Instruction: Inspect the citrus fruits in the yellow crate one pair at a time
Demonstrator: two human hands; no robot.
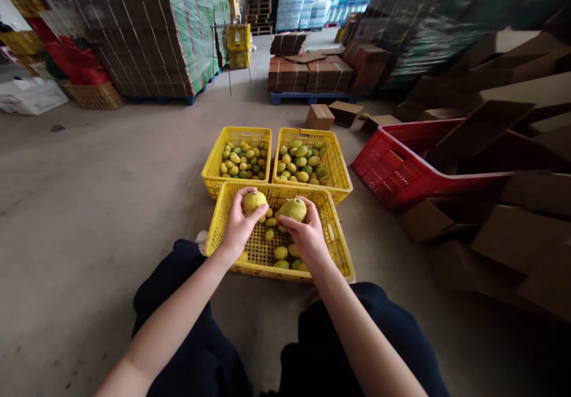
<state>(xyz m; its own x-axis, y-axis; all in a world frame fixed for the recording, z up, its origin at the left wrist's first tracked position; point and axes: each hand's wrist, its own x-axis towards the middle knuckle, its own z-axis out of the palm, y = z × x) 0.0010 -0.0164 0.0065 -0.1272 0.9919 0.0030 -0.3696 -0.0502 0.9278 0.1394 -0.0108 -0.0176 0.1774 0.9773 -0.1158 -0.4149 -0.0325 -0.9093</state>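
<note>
My left hand [241, 219] is closed round a yellow fruit [254, 202], and my right hand [307, 227] round a greener fruit [293, 209]. Both are raised over the near yellow crate [345, 260], the two fruits a short way apart. Inside that crate, several smaller yellow-green fruits [281, 253] lie toward its right and middle, and the holed bottom shows at the left. Behind it stand two more yellow crates, the left one [213, 162] and the right one [341, 168], each holding many yellow and green fruits.
A red crate [386, 168] with cardboard in it stands at the right, beside a heap of open cardboard boxes [526, 236]. Small boxes [320, 117] lie behind the crates. Further back are a loaded blue pallet [294, 97] and wrapped stacks [191, 28]. My knees flank the near crate.
</note>
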